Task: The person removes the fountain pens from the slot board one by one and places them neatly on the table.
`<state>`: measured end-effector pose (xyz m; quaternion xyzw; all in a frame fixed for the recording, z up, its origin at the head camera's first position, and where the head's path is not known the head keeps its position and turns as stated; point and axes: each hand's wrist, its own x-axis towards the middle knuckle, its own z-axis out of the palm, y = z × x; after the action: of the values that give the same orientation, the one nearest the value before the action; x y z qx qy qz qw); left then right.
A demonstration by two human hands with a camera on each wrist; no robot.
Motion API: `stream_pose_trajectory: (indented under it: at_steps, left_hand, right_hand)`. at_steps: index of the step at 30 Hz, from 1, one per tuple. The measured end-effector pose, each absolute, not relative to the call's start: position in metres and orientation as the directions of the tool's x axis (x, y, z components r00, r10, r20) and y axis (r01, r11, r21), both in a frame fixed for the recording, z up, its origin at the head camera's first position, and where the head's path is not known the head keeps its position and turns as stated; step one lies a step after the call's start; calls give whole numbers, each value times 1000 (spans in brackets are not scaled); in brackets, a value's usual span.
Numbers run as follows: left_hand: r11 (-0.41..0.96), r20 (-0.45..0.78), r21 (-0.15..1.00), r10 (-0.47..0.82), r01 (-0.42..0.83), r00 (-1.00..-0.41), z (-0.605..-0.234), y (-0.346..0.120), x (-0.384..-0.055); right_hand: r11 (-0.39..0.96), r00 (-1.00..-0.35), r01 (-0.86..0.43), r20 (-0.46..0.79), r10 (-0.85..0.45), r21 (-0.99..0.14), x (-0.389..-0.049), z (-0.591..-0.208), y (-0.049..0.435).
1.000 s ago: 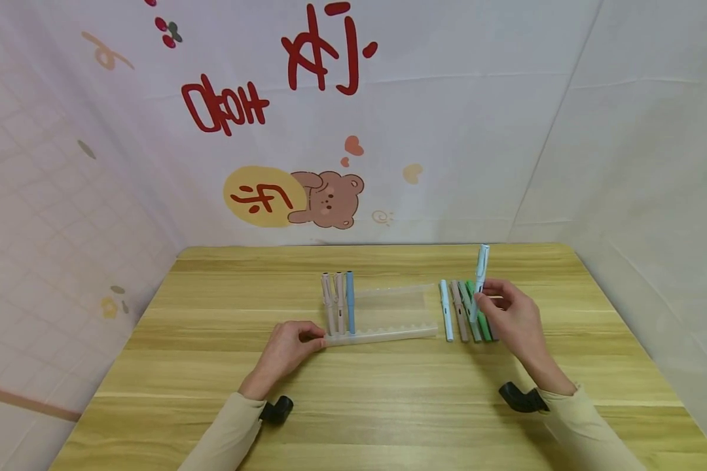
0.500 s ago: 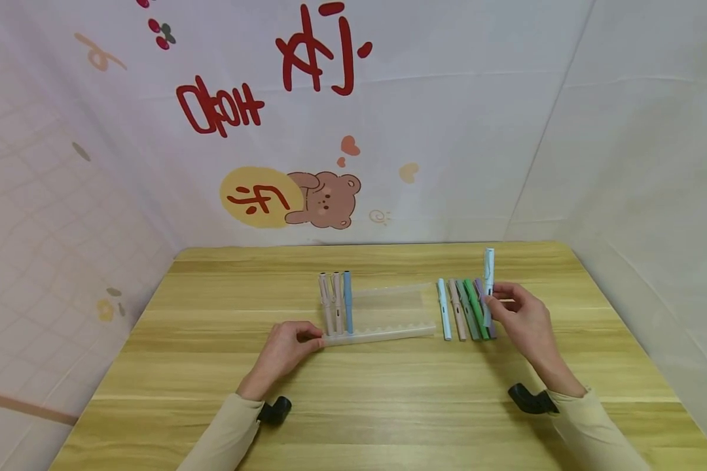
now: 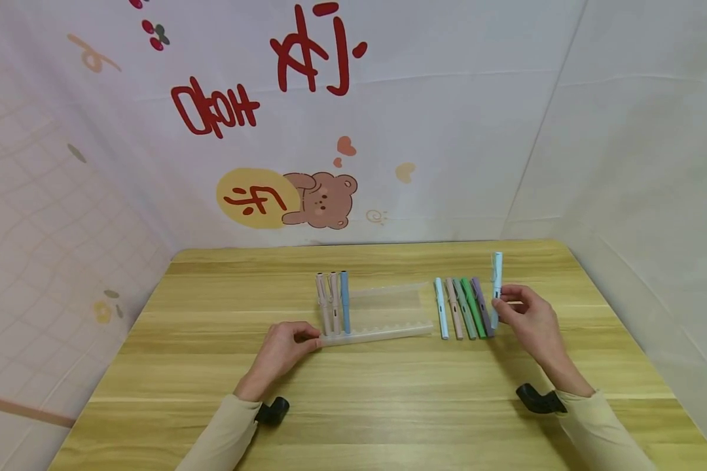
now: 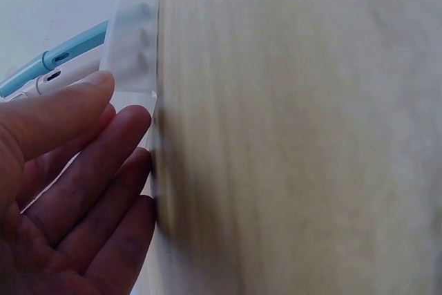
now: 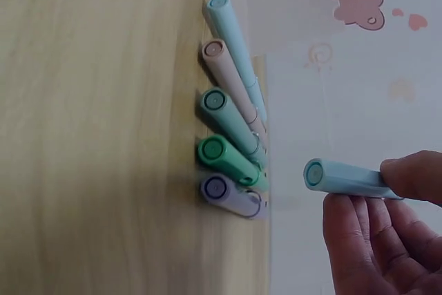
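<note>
A clear plastic pen rack lies near the middle of the table, with two beige pens and a blue pen side by side at its left end. My left hand holds the rack's left front corner; the left wrist view shows the thumb against it. To the right, my right hand pinches a light blue pen upright between thumb and fingers. That pen appears just above the table, beside a row of several pens, a purple pen being nearest.
Left of the purple pen lie a green pen, a grey-green pen, a beige pen and another light blue pen. A printed white curtain stands behind the wooden table.
My right hand has moved right with the light blue pen, from over the row to beyond the purple pen, which is now uncovered. My left hand stays at the rack.
</note>
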<state>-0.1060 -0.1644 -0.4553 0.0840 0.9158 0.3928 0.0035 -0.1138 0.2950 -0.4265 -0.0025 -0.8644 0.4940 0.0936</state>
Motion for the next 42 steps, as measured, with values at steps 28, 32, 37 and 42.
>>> stream_pose_trajectory:
  at_steps: [28,32,37,42]
  left_hand:
    - [686,51,711,168,154,-984,-456,-167,-106]
    - [689,51,707,171,157,-984,-456,-166,-106]
    - [690,52,706,173,159,-984,-456,-165,-106]
    - [691,59,702,180,169,-982,-456,-165,-106]
  right_hand:
    - [482,-999,33,-30,14,-875,-130,-441,324]
    - [477,-999,42,-41,12,-878,-131,-444,327]
    - [485,-999,49,-55,3,-873,-133,-446,331]
    - [519,-996,64,-84,-16,-852,-136,-445,334]
